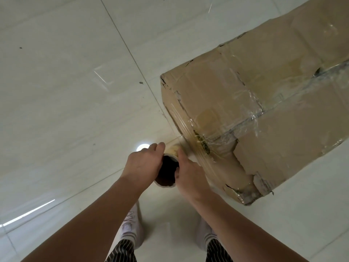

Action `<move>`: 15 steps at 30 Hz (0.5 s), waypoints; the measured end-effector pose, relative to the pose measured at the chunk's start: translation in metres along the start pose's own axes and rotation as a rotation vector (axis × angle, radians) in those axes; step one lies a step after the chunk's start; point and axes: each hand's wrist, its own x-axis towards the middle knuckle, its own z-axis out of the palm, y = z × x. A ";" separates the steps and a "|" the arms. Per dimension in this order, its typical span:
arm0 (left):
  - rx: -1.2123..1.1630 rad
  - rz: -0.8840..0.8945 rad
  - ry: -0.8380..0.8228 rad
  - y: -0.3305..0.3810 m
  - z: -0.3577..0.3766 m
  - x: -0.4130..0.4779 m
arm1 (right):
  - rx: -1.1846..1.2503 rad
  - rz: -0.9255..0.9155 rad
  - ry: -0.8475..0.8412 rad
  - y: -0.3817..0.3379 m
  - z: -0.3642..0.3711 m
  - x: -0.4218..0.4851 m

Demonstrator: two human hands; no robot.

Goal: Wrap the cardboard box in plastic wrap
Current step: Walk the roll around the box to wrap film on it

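Between the fingers of both hands sits the roll [172, 149] of wrap, held upright with its dark core facing the camera. The left hand [143, 165] curls its fingers [158, 146] over the rim on one side. The right hand [190, 176] grips the other side, one finger [181, 155] lying along the roll and the thumb hooked at the core's edge. Both hands are clasped on the roll; neither is loose.

Just beyond the right fingertips, the film [196, 148] runs taut from the roll to the near corner of the box [264, 91], which lies on the floor [75, 91] to the right of the hands.

Risks, as I judge them:
- That near corner is torn and ragged, so a hard pull could snag or split the film there.
- Uneven tension between the two hands could bunch the sheet into a rope instead of a flat band.
- Slack would leave wrinkles and a loose layer.
- Too strong a tug could drag the box across the smooth tiles.
- The grip is only at the roll's upper end, so it could slip or tilt.

Count: one box, one roll, one stretch of film, two hands, two shoes [130, 224] below the wrists.
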 end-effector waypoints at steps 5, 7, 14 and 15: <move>0.177 0.140 0.128 -0.015 0.013 0.007 | -0.023 -0.007 0.048 0.000 -0.002 0.005; 0.130 0.147 0.075 -0.011 0.006 0.009 | -0.014 -0.007 0.080 0.000 -0.002 0.009; 0.058 0.008 -0.039 -0.016 -0.003 0.003 | -0.033 -0.100 0.092 -0.006 -0.001 0.019; 0.014 0.001 -0.002 -0.020 0.004 0.003 | -0.039 -0.114 0.089 -0.007 0.000 0.020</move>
